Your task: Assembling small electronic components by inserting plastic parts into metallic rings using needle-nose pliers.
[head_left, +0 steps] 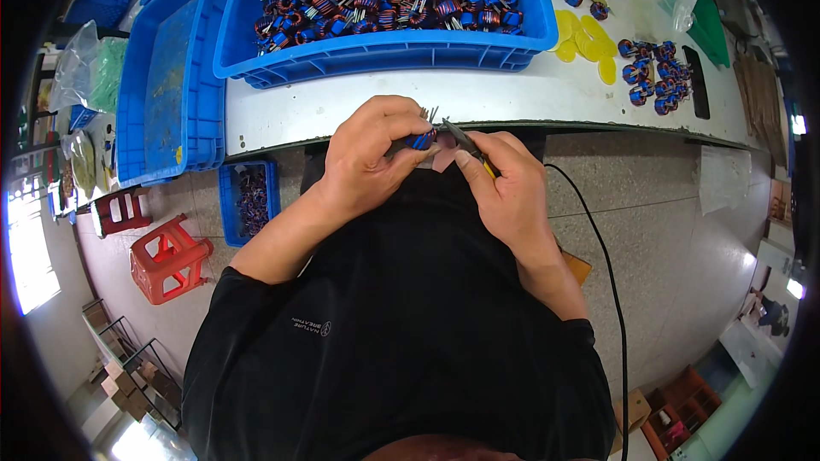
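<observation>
Pinched between the thumb and fingers of my left hand (366, 154) is a toroidal coil (420, 139), blue with copper windings. Its metal leads stick up toward the table edge. My right hand (511, 177) is closed around pliers (464, 138) with dark jaws and a bit of yellow on the handle. The jaws' tip sits just right of the coil's leads, apparently apart from them. Both hands are in front of my body, at the near edge of the white table (282, 118). Part of the pliers' handles is hidden inside my right palm.
A blue crate (376, 44) heaped with similar coils stands on the table. Left of it is another blue crate (141, 119). At right lie yellow discs (583, 37), a group of coils (656, 75) and a black phone-like slab (696, 83). A red stool (166, 258) stands on the floor.
</observation>
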Tool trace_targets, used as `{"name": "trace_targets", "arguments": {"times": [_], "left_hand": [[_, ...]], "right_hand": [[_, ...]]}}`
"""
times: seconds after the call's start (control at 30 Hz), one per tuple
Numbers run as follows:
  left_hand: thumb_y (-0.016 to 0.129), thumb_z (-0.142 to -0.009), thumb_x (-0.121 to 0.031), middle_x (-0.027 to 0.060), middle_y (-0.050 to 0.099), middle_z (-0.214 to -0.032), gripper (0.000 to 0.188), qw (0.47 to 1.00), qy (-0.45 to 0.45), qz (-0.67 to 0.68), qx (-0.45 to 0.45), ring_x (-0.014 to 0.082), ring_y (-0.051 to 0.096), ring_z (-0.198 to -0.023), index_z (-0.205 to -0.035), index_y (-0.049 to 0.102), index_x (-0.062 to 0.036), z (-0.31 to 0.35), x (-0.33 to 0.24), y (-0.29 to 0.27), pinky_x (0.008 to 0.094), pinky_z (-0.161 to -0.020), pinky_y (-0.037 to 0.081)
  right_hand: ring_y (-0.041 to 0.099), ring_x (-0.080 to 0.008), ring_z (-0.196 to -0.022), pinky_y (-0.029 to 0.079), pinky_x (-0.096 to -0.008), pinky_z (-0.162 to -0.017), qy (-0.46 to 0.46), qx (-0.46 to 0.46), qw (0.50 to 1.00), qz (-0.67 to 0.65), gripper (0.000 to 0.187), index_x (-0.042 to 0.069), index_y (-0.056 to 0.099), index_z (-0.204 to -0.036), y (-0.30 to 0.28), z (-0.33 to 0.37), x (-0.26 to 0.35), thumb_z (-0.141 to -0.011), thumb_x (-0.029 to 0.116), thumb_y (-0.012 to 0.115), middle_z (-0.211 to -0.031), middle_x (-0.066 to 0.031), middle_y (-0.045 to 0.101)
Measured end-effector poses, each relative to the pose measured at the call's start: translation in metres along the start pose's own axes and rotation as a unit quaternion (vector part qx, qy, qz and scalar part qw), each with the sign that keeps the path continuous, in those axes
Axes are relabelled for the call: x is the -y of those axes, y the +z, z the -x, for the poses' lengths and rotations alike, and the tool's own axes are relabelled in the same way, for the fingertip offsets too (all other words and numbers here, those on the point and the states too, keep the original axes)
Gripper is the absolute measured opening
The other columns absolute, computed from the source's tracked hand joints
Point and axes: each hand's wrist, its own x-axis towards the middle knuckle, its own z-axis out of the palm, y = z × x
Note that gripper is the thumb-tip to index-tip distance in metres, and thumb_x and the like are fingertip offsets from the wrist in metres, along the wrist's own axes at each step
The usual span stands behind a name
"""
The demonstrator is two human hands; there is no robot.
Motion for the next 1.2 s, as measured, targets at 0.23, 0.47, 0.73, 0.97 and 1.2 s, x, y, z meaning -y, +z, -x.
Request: {"name": "trace_targets", "arguments": {"times": [0.23,0.47,0.73,0.97,1.2], "left_hand": [[0.087,-0.078,0.004,0.0127,0.069,-0.114,0.037,0.999,-0.028,0.019,-0.003,0.0188,0.064,-0.087,-0.111,0.071,-0.0034,0.003,0.000,0.004,0.0264,-0.069,0.050],[0.085,-0.080,0.003,0.0122,0.071,-0.115,0.034,0.995,-0.080,0.051,0.016,0.0193,0.065,-0.087,-0.111,0.072,-0.0027,0.008,0.000,0.008,0.0268,-0.071,0.051],[0.082,-0.083,0.003,0.0117,0.072,-0.115,0.030,0.979,-0.152,0.132,0.038,0.0187,0.065,-0.085,-0.112,0.072,-0.0013,-0.012,0.005,0.033,0.0273,-0.069,0.051],[0.078,-0.086,0.003,0.0115,0.072,-0.113,0.024,0.993,-0.067,0.025,0.095,0.0200,0.064,-0.079,-0.110,0.072,0.0009,-0.020,0.032,0.036,0.0283,-0.070,0.052],[0.076,-0.086,0.003,0.0116,0.073,-0.111,0.019,0.990,-0.089,-0.024,0.108,0.0216,0.063,-0.076,-0.105,0.072,0.0025,-0.025,0.030,0.045,0.0292,-0.069,0.052]], "right_hand": [[0.065,-0.0275,-0.078,0.051,-0.0344,-0.070,-0.034,-0.016,0.999,0.018,0.024,0.001,0.074,-0.114,0.001,0.001,-0.004,-0.091,0.008,0.074,-0.095,-0.0109,0.071],[0.064,-0.0286,-0.077,0.050,-0.0368,-0.069,-0.039,-0.011,0.998,0.053,0.017,0.001,0.072,-0.104,-0.002,0.001,-0.017,-0.089,0.009,0.076,-0.089,-0.0107,0.068],[0.060,-0.0267,-0.073,0.048,-0.0369,-0.067,-0.072,-0.100,0.983,0.139,0.012,0.000,0.074,-0.101,-0.038,-0.005,-0.023,-0.092,0.008,0.073,-0.085,-0.0112,0.067],[0.062,-0.0315,-0.075,0.050,-0.0413,-0.068,0.040,-0.250,0.922,0.293,0.011,0.003,0.070,-0.097,-0.098,0.003,-0.069,-0.092,0.013,0.074,-0.084,-0.0120,0.065],[0.063,-0.0323,-0.076,0.051,-0.0416,-0.067,0.095,-0.325,0.837,0.430,0.012,0.004,0.071,-0.100,-0.127,0.001,-0.132,-0.091,0.012,0.075,-0.086,-0.0117,0.065]]}}
